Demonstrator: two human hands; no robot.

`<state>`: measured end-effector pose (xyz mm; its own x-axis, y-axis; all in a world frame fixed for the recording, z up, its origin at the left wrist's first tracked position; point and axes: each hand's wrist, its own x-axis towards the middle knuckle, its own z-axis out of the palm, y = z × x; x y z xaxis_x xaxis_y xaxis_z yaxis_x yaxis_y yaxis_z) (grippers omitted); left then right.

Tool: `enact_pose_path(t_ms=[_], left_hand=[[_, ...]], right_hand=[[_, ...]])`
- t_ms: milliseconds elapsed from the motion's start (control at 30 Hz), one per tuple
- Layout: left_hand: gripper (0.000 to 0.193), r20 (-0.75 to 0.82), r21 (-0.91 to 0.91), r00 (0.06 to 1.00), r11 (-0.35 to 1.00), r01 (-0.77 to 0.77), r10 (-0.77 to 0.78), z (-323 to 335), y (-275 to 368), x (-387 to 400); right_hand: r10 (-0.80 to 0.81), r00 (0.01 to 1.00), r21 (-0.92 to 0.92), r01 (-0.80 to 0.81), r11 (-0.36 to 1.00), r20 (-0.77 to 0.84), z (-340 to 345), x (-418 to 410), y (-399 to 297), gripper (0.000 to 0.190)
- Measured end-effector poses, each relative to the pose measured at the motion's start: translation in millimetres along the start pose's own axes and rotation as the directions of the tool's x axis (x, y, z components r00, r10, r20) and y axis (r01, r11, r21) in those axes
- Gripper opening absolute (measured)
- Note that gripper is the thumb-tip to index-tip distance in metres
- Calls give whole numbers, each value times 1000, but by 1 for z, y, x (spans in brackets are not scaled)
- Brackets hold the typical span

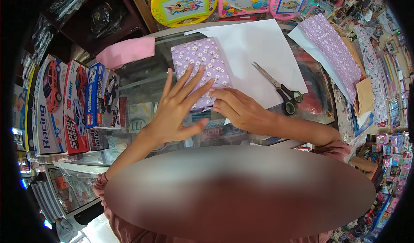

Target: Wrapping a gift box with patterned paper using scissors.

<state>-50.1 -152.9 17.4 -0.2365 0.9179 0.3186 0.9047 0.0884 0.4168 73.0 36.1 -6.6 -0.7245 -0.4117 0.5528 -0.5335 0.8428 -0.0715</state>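
A box-shaped parcel in purple paper with white daisies (pixel 203 58) lies on the glass display counter. My left hand (pixel 179 104) rests spread over its lower left part, fingers apart, pressing on it without gripping. My right hand (pixel 237 109) is at the parcel's lower right edge, its fingertips bent against the paper; whether they pinch something is hidden. Right of the parcel, scissors with black and green handles (pixel 279 89) lie slightly open on a large white sheet of paper (pixel 262 46).
Boxed toy cars (pixel 103 96) stand at the left, near a folded pink cloth or paper (pixel 127 52). Drawing boards (pixel 184 5) line the far edge. More daisy-patterned paper (pixel 333 52) lies at the right, beside brown paper pieces (pixel 364 96). A glass counter edge (pixel 84 168) runs at lower left.
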Motion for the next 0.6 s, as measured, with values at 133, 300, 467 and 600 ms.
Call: enact_pose_path(t_ms=[133, 300, 467, 600], left_hand=[[64, -44, 139, 999, 990, -10, 16, 10, -6, 0], [57, -81, 154, 997, 988, 6, 7, 13, -4, -1], [51, -103, 166, 995, 986, 10, 7, 16, -2, -1], [51, -101, 160, 995, 987, 25, -8, 15, -1, 0]], right_hand=[[38, 998, 12, -37, 999, -43, -1, 1, -4, 27], [202, 975, 263, -219, 940, 90, -9, 2, -2, 22], [247, 969, 475, -231, 849, 28, -24, 7, 17, 23], [270, 961, 546, -254, 799, 52, -22, 7, 21, 18]])
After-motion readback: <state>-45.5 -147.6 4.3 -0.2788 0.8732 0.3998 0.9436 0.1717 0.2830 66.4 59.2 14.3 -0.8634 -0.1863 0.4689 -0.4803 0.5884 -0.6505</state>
